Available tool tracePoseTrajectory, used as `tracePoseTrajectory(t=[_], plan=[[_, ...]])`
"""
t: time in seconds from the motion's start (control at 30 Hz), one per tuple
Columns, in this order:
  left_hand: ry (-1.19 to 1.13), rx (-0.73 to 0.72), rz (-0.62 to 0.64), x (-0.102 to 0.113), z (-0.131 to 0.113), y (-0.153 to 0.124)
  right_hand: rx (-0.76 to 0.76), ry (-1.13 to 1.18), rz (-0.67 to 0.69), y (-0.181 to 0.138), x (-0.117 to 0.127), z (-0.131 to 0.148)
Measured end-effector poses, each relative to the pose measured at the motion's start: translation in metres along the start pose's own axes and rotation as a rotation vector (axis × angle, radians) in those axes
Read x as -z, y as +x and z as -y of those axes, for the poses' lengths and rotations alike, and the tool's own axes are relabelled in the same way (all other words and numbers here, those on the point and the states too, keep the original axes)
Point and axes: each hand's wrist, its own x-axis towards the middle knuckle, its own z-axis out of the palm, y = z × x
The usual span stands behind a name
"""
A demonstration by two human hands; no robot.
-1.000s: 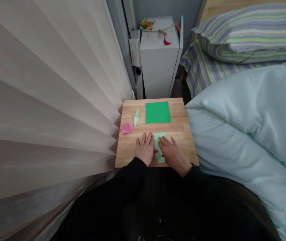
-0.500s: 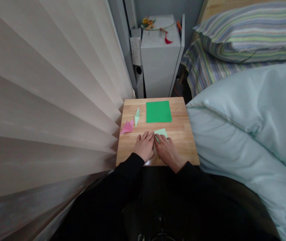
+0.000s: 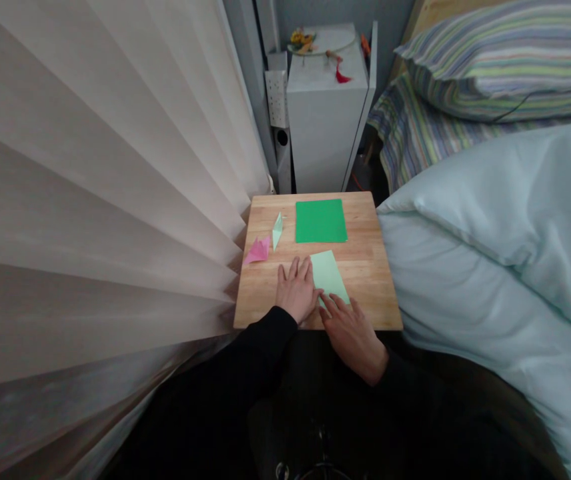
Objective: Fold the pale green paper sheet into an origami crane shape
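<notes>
A pale green sheet of origami paper (image 3: 329, 275) lies on the small wooden table (image 3: 373, 267), its right edge slanting. My left hand (image 3: 296, 291) rests flat with fingers stretched out along the paper's left edge. At the paper's lower edge is my right hand (image 3: 350, 327), open, its fingertips touching the sheet. Part of the paper is hidden under both hands. Farther back lies a square of bright green paper (image 3: 321, 221). To the left are a folded pink paper piece (image 3: 258, 250) and a narrow folded pale green paper piece (image 3: 277, 231).
Pleated curtain (image 3: 165, 233) hangs close along the table's left side. A bed with a pale blue quilt (image 3: 490, 233) and a striped pillow (image 3: 515, 53) borders the right. Behind the table stands a white cabinet (image 3: 323, 133) with a red tassel (image 3: 341, 73) on top.
My right hand has slid down toward me and to the right, uncovering more of the pale green paper. My left hand stays at its left edge. The whole view has shifted slightly.
</notes>
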Motion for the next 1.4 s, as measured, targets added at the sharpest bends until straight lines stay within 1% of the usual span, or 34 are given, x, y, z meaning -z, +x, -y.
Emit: tracePoseTrajectory(t=[0.03, 0.07, 0.13, 0.2, 0.27, 0.33, 0.43, 0.57, 0.63, 0.8, 0.87, 0.93, 1.03, 1.1, 1.23, 1.3, 1.37, 1.4], plan=[[0.004, -0.002, 0.003, -0.002, 0.001, 0.002, 0.073, 0.022, 0.039, 0.002, 0.006, -0.007], [0.007, -0.003, 0.009, -0.003, 0.003, 0.003, 0.119, 0.048, 0.048, 0.004, 0.013, -0.016], [0.008, -0.007, 0.022, -0.005, 0.008, 0.006, 0.049, 0.092, -0.040, 0.009, 0.025, -0.036], [0.007, -0.014, 0.019, -0.005, 0.012, 0.007, -0.077, 0.105, -0.135, 0.015, 0.033, -0.055], [0.011, -0.027, 0.006, -0.003, 0.014, 0.007, -0.150, 0.107, -0.144, 0.019, 0.035, -0.071], [0.015, -0.045, -0.006, 0.000, 0.015, 0.007, -0.197, 0.100, -0.114, 0.023, 0.031, -0.079], [0.013, -0.059, -0.005, 0.005, 0.015, 0.006, -0.195, 0.086, -0.075, 0.028, 0.023, -0.080], [-0.005, -0.058, 0.034, 0.008, 0.016, 0.006, -0.172, 0.071, -0.125, 0.035, 0.017, -0.074], [-0.016, -0.057, 0.073, 0.009, 0.017, 0.007, -0.168, 0.058, -0.145, 0.038, 0.016, -0.072], [-0.041, -0.064, 0.193, 0.013, 0.022, 0.010, -0.152, 0.047, -0.129, 0.038, 0.009, -0.074], [-0.046, -0.080, 0.203, 0.015, 0.024, 0.010, -0.150, 0.049, -0.119, 0.038, 0.006, -0.075], [-0.052, -0.121, 0.179, 0.017, 0.025, 0.010, -0.152, 0.049, -0.107, 0.038, 0.005, -0.076], [-0.068, -0.248, 0.132, 0.016, 0.023, 0.008, -0.156, 0.052, -0.100, 0.039, 0.005, -0.077], [-0.070, -0.325, 0.111, 0.012, 0.019, 0.005, -0.159, 0.058, -0.094, 0.039, 0.006, -0.077], [-0.067, -0.390, 0.039, 0.001, 0.010, -0.001, -0.164, 0.095, -0.087, 0.041, 0.007, -0.082], [-0.099, -0.385, 0.009, -0.003, 0.006, -0.002, -0.181, 0.146, -0.130, 0.044, 0.008, -0.085], [-0.209, -0.309, -0.040, -0.002, 0.003, 0.000, -0.201, 0.270, -0.241, 0.047, 0.013, -0.087], [-0.311, -0.249, -0.083, 0.001, 0.002, 0.002, -0.198, 0.366, -0.317, 0.049, 0.016, -0.087]])
